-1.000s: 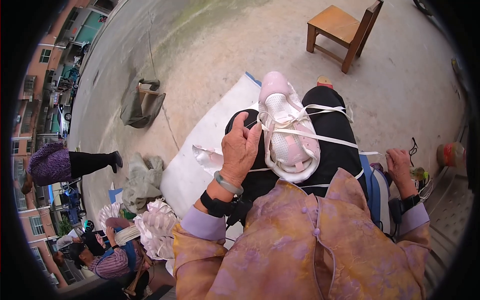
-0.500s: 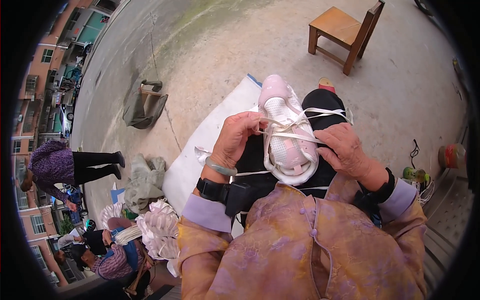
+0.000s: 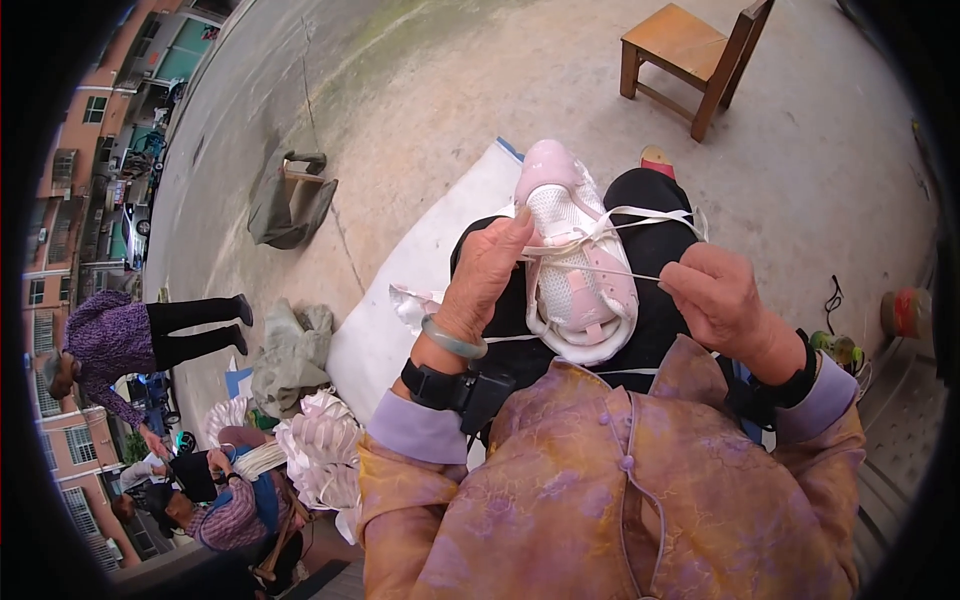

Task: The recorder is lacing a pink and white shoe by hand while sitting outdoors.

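Half a second ago the right hand [image 3: 722,305] was bent over the near part of the shoe's right side; now it has drawn out beyond the right edge of the lap, fingers curled and pinching a white lace [image 3: 628,273], which runs in a straight line back across the pink and white shoe [image 3: 560,285]. The left hand [image 3: 485,275], whose fingertips were gathered on the lace, now lies along the shoe's left side with the thumb raised; its own back hides the lace end, so I cannot tell whether it grips anything. The shoe has stayed on the lap, toe away from the body, heel near the jacket [image 3: 600,500]. A loose lace loop [image 3: 655,213] trails over the right knee, just beyond the pulled strand. The standing person [image 3: 105,340] in purple now reaches an arm toward the seated person [image 3: 235,520] in a checked shirt. By the lap's left side a white sheet [image 3: 400,270] slopes away; near its lower corner lie a pile of pink and white pieces [image 3: 320,450] and a grey-green cloth heap [image 3: 290,365]. A wooden chair [image 3: 675,45] stands on the ground well beyond the knees.
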`<state>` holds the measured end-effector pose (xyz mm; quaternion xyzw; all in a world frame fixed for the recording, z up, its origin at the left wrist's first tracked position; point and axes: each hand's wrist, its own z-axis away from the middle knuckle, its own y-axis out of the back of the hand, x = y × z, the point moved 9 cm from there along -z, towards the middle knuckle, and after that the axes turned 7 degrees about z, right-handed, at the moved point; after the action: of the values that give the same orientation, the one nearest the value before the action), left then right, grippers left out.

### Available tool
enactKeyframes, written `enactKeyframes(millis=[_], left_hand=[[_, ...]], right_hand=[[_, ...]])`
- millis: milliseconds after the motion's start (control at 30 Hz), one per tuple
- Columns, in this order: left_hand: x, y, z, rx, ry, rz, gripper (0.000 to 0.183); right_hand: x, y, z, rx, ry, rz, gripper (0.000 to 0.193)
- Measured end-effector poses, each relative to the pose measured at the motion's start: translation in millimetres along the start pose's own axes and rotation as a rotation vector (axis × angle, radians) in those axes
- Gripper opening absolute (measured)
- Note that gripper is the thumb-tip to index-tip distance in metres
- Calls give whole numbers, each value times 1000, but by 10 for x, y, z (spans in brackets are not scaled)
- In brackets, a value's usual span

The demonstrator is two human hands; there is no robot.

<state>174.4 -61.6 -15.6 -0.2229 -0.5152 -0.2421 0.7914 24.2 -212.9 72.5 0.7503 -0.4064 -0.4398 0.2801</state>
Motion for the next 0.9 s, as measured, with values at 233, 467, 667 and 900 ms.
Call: enactKeyframes(millis=[233,467,667,900], left_hand=[[-81,43,0,12,-119,-124,34],[317,-252,252,89,-668,-710,14],[285,-372,379,61,-665,-818,21],[116,-194,685,156,-497,-1048,24]], right_hand=[[355,504,582,169,-136,66,10],[627,-568,741,-204,-739,-895,28],[260,-672,131,-245,-477,-406,56],[48,-651,48,-127,-252,28,51]])
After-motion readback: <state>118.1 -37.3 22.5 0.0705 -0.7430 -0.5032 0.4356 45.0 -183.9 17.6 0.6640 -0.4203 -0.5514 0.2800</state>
